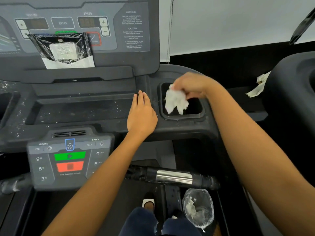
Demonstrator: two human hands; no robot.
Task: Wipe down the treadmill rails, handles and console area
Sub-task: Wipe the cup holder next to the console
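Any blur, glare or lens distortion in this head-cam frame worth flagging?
Head view: right hand and white wipe motion-blurred; upper console lettering soft; glare on the chrome handle band and plastic-wrapped packet; edges bow from the wide lens.

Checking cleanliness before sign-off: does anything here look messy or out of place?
Yes. White specks dot the console tray, and a plastic-wrapped packet leans on the display, covering buttons. A crumpled rag lies beside the neighbouring machine.
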